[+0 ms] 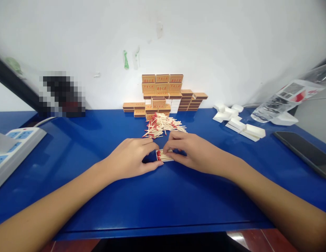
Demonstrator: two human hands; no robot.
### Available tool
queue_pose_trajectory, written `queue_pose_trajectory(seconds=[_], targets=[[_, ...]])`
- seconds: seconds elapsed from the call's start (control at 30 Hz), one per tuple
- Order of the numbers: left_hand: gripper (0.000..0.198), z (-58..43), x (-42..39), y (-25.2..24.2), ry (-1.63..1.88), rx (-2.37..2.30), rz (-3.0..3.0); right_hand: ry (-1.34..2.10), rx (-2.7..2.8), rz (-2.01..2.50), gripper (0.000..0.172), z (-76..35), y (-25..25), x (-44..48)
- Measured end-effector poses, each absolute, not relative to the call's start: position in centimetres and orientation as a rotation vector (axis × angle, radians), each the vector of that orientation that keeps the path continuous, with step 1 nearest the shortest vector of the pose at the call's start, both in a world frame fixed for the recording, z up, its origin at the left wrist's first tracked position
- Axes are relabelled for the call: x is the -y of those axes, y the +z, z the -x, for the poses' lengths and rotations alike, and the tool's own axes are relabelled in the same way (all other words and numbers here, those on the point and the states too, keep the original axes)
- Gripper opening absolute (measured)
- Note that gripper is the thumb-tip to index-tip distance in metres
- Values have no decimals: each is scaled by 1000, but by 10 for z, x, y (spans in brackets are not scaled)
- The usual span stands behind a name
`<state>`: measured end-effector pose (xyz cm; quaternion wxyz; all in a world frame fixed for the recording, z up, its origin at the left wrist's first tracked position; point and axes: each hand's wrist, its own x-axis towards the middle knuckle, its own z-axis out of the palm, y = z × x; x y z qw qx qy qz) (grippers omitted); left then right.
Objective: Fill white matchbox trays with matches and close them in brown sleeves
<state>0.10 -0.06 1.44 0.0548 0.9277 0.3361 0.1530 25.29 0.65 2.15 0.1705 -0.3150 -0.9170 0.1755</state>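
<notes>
A small white matchbox tray [169,160] lies on the blue table, filled with red-headed matches [164,156] whose heads point left. My left hand [133,155] curls round the tray's left end, thumb at the near side and fingers at the far side, holding it. Over the tray's right part, my right hand [190,150] is closed, its fingertips pinched down on the matches; the tray's right end is partly hidden by it. Just beyond both hands lies a loose heap of matches [165,124], with red heads mostly toward the left.
Stacked matchboxes [162,87] stand against the white wall behind the heap. White empty trays [244,128] lie at the right, near a tilted plastic bottle [273,101] and a dark phone [304,152]. A white power strip [23,147] sits at the left.
</notes>
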Motion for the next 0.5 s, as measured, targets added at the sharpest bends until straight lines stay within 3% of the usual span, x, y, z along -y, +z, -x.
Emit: queue_pose_trajectory(seconds=[0.5], targets=[[28,-1,0,13,480,-1021,-2819,583,2592,837,17,-251,26,-2]])
